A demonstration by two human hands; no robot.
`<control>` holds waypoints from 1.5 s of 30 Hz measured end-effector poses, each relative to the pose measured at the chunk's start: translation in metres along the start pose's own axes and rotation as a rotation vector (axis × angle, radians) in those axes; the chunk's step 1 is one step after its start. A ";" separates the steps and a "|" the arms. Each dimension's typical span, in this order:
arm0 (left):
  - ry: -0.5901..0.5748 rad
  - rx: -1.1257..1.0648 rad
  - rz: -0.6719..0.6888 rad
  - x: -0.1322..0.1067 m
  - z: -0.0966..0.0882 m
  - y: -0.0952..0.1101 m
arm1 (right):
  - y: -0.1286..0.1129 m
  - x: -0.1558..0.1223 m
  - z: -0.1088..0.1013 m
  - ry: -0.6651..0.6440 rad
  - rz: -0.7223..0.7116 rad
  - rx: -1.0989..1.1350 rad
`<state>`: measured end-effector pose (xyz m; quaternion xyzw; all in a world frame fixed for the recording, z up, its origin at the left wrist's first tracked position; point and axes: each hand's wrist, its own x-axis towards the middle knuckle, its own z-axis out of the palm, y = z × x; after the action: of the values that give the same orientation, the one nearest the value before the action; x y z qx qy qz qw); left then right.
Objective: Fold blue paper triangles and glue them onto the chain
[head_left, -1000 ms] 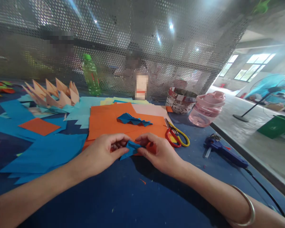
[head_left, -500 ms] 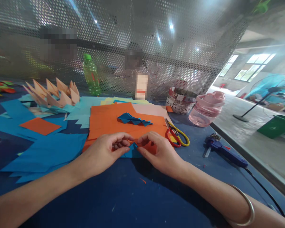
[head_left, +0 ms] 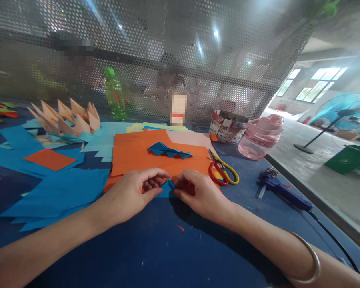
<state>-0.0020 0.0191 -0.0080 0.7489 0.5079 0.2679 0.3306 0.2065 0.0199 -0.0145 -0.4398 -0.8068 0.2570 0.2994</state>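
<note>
My left hand (head_left: 132, 194) and my right hand (head_left: 199, 194) meet at the middle of the table, fingers curled, both pinching a small folded blue paper piece (head_left: 167, 190). Only a little triangle of it shows between the fingertips. The hands rest at the near edge of a stack of orange paper sheets (head_left: 138, 154). A finished folded blue paper shape (head_left: 168, 151) lies on that stack, just beyond my hands.
Red-and-yellow scissors (head_left: 223, 172) lie right of the orange stack. A blue glue gun (head_left: 280, 190) with a cable sits further right, beside a pink bottle (head_left: 259, 138) and a patterned bowl (head_left: 228, 126). Blue sheets (head_left: 57, 192), folded orange points (head_left: 66, 118) and a green bottle (head_left: 115, 94) lie left and behind.
My hands have closed in on the blue piece, folding it smaller; far less of it shows than a second ago. My right hand has shifted slightly left.
</note>
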 end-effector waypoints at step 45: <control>0.042 0.238 0.433 0.004 0.003 -0.012 | 0.017 0.006 -0.004 -0.051 -0.329 -0.070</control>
<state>-0.0053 0.0258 -0.0183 0.8683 0.3702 0.2864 0.1643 0.2158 0.0342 -0.0219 -0.3054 -0.8836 0.1872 0.3014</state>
